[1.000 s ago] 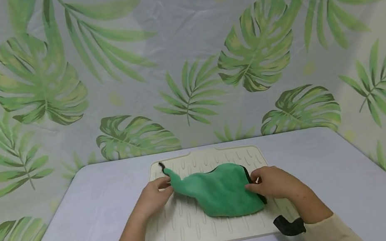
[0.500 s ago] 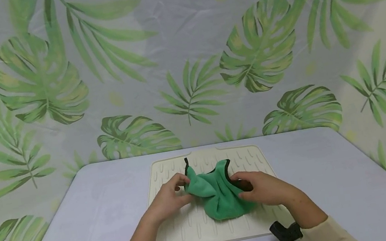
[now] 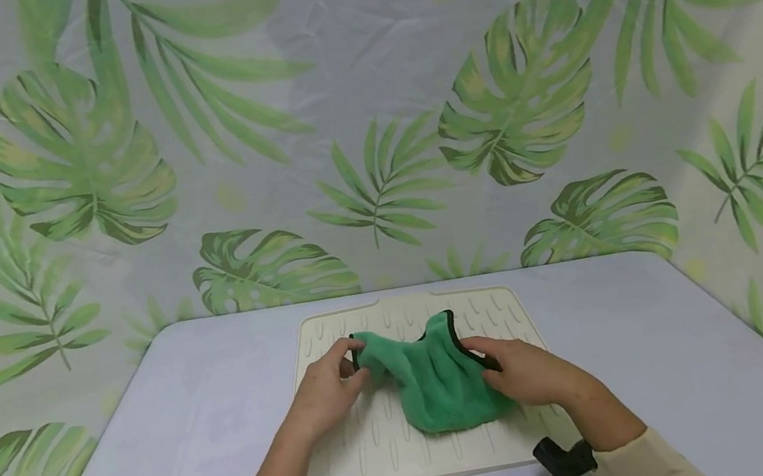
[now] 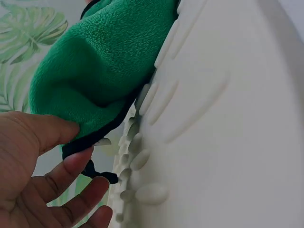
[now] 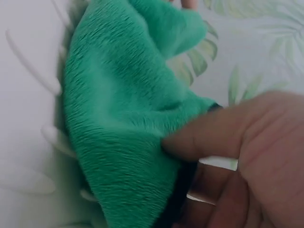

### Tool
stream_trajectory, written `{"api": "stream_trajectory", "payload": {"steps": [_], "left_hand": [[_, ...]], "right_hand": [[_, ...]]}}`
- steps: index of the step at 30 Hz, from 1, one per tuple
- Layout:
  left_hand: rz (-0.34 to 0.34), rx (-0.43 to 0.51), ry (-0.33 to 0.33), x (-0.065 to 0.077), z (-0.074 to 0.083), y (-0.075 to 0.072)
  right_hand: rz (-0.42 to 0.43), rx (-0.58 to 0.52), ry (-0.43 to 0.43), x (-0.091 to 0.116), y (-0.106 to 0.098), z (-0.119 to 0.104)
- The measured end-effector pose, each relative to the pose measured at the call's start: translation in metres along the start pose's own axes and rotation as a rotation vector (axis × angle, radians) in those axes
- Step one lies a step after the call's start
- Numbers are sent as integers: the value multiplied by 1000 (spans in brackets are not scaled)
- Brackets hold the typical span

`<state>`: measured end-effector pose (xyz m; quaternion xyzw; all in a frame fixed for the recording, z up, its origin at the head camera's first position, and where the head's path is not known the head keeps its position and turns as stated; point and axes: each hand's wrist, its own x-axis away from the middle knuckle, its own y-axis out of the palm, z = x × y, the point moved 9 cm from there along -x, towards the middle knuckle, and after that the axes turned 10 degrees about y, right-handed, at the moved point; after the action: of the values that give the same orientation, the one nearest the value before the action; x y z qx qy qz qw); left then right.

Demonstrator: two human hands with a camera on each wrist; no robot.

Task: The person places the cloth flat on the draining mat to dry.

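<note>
Left hand [image 3: 326, 388]: at the cloth's left end, thumb and index finger pinching the hem; remaining fingers loosely spread.
Hanging loop [image 4: 99, 175]: dark, dangling just beside the left fingers; a possible small handhold.
Green plush cloth [image 3: 435, 387]: over the middle of the mat, bunched in folds and sagging between the hands; contact underneath is partly hidden. Judged light, soft, limp, not fragile, little prone to slipping.
Dark edging [image 3: 453, 331]: bound hem; looks the firmest place to take hold, ideally by the corners.
Cream ribbed mat [image 3: 379, 456]: beneath; raised ribs may drag on pile; surface shows on the near side.
Right hand [image 3: 533, 370]: thumb and fingers pinching the cloth's right hem.
White-covered table [image 3: 670, 359]: beyond both mat sides; room likely widest left and right.
Leaf-print backdrop [image 3: 369, 65]: stands behind the far table edge, likely limiting far reach.
</note>
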<state>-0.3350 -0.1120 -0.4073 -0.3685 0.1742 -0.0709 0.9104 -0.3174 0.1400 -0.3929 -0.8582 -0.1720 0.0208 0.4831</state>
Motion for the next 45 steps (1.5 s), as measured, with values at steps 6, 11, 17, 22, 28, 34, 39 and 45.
{"api": "stream_trajectory", "payload": {"steps": [6, 11, 17, 22, 28, 34, 39, 45], "left_hand": [[42, 6, -36, 1, -7, -19], [99, 6, -82, 4, -12, -37], [146, 81, -138, 7, -19, -42], [111, -6, -244, 14, -27, -41], [-82, -144, -228, 19, -24, -32], [-160, -101, -48, 17, -13, -16], [-84, 6, -6, 15, -9, -13], [-82, 212, -34, 17, -10, -4]], "right_hand": [[118, 83, 25, 1, -8, 7], [197, 149, 66, 2, -13, 12], [208, 185, 158, 5, -17, 21], [94, 209, 213, 15, -16, 24], [-11, 206, 184, 22, -10, 19], [-2, 109, 36, 23, -5, 0], [17, 71, 27, 23, -1, -3], [14, 62, 79, 20, 8, 2]]}}
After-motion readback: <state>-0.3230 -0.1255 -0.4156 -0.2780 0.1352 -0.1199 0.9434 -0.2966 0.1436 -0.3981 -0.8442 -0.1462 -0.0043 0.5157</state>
